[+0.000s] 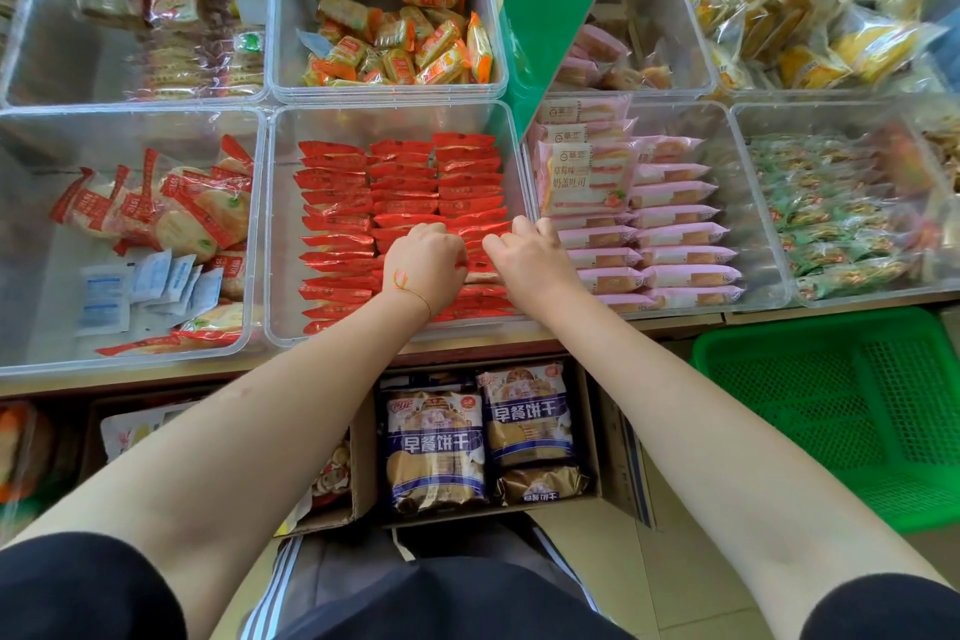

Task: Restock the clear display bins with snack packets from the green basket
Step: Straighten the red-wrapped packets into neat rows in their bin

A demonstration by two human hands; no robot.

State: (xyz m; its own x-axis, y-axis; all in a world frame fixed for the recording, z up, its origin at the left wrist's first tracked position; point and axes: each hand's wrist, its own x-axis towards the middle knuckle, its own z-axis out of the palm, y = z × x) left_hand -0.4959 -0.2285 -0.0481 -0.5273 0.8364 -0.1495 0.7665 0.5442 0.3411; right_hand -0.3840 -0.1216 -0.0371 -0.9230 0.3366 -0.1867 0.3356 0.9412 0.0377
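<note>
While hands (478, 257) grip, red packets (400, 203) lie crosswise.

Both forearms are bare, with short black sleeves (78, 582) ending above the elbows. A thin orange string bracelet (415, 295) circles the wrist of the left hand (423, 260), and a small orange mark sits on the back of that hand. The right hand (524, 255) wears nothing. Below, the person wears dark trousers with white side stripes (275, 587).
</note>
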